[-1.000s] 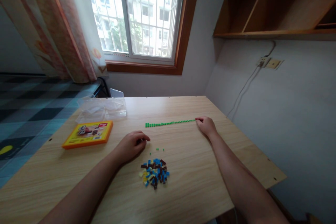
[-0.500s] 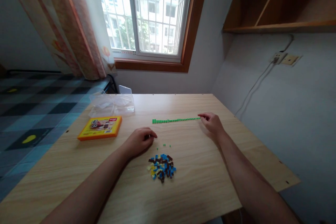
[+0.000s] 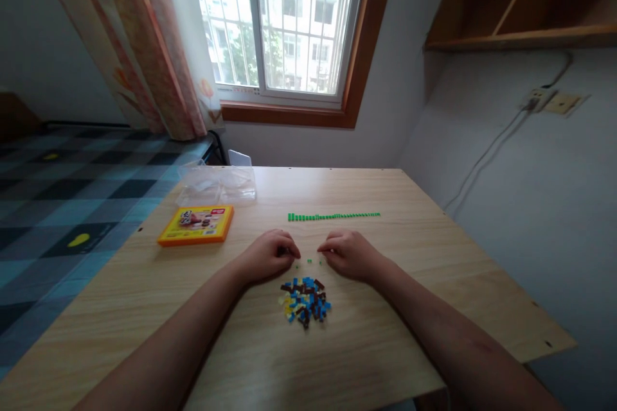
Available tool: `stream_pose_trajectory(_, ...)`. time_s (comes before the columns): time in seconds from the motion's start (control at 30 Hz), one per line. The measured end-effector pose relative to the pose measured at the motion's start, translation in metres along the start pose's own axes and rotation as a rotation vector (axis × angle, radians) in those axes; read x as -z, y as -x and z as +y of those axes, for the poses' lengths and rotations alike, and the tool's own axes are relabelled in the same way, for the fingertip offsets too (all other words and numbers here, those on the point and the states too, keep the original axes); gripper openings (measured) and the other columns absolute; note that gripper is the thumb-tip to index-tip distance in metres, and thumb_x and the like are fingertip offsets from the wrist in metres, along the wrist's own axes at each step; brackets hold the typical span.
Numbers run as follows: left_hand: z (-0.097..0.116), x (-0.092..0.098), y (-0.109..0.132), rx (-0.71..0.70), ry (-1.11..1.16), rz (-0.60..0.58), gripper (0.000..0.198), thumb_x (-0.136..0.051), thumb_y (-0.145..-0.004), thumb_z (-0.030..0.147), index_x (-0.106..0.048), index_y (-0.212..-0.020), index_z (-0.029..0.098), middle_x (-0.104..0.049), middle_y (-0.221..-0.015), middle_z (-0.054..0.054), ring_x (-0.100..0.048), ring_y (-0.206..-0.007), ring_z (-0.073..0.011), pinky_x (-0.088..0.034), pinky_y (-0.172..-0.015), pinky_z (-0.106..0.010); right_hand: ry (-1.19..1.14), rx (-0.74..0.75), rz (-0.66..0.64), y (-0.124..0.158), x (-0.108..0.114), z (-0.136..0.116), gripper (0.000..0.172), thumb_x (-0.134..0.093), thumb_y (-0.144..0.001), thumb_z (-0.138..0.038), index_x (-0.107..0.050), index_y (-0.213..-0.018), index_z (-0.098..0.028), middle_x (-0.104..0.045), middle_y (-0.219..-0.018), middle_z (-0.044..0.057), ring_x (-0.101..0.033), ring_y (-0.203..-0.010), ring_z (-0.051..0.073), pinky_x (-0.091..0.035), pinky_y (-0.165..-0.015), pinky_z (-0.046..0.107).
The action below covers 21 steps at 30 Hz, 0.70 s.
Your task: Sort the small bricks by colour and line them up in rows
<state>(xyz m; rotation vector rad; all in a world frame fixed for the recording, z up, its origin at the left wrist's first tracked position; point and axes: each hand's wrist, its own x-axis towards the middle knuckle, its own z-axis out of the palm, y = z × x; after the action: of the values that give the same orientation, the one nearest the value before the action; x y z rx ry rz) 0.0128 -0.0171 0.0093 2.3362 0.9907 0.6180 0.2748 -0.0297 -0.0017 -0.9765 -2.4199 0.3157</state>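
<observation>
A long row of small green building bricks (image 3: 332, 216) crosses the middle of the table, with the larger ones at its left end. A few loose green bricks (image 3: 309, 261) lie between my hands, just above a pile of blue, brown and yellow bricks (image 3: 306, 302). My left hand (image 3: 272, 255) rests on the table left of the loose bricks, its fingers loosely bent and a gap showing beside the thumb. From the right, my right hand (image 3: 351, 257) reaches in with index finger and thumb slightly apart, close to the rightmost loose brick. Nothing is visible in either hand.
A yellow-orange box (image 3: 195, 226) lies flat on the left of the wooden table (image 3: 260, 359). Behind it stand clear plastic containers (image 3: 216, 186). A bed with a checked cover (image 3: 110, 189) is beyond the table's left edge, and a wall with a socket is to the right.
My right hand has come back from the right end of the green row to the loose bricks. My left hand stays beside them. The view has shifted slightly.
</observation>
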Motion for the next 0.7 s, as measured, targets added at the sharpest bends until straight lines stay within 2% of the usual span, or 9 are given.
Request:
stream_pose_trajectory(0.13, -0.003, 0.002, 0.000, 0.007, 0.061, -0.026, 0.031, -0.055, -0.067, 0.004, -0.078, -0.080, 0.020, -0.073, -0.085, -0.003, -0.064, -0.084, -0.0172, -0.049, -0.086, -0.031, -0.044, -0.012, -0.001, 0.002, 0.004, 0.004, 0.028, -0.059, -0.086, -0.010, -0.079, -0.100, -0.022, -0.075, -0.093, 0.004, -0.067, -0.083, 0.015, -0.049, -0.079, 0.025)
stream_pose_trajectory(0.33, -0.002, 0.002, -0.001, 0.039, 0.098, -0.022, 0.033, -0.050, -0.063, 0.002, -0.077, -0.075, 0.018, -0.070, -0.080, -0.002, -0.062, -0.078, -0.0159, -0.049, -0.079, -0.028, -0.107, -0.017, -0.028, 0.000, 0.003, -0.005, 0.025, -0.060, -0.087, -0.013, -0.080, -0.099, -0.022, -0.076, -0.088, 0.003, -0.067, -0.080, 0.015, -0.048, -0.077, 0.025)
stream_pose_trajectory(0.47, -0.003, 0.001, -0.001, 0.086, 0.094, 0.027, 0.027, -0.050, -0.066, 0.006, -0.075, -0.071, 0.017, -0.070, -0.077, -0.002, -0.062, -0.074, -0.0154, -0.049, -0.076, -0.026, -0.024, -0.080, -0.011, -0.005, -0.001, -0.015, 0.021, -0.060, -0.090, -0.018, -0.080, -0.094, -0.022, -0.076, -0.087, 0.004, -0.066, -0.081, 0.016, -0.047, -0.076, 0.027)
stream_pose_trajectory(0.7, -0.007, -0.001, -0.002, 0.109, 0.082, 0.026, 0.027, -0.051, -0.065, 0.008, -0.076, -0.072, 0.017, -0.070, -0.075, -0.003, -0.061, -0.072, -0.0156, -0.048, -0.072, -0.026, 0.102, -0.152, -0.023, -0.007, -0.010, -0.029, 0.015, -0.065, -0.090, -0.027, -0.080, -0.087, -0.024, -0.075, -0.083, 0.003, -0.065, -0.081, 0.018, -0.044, -0.073, 0.028)
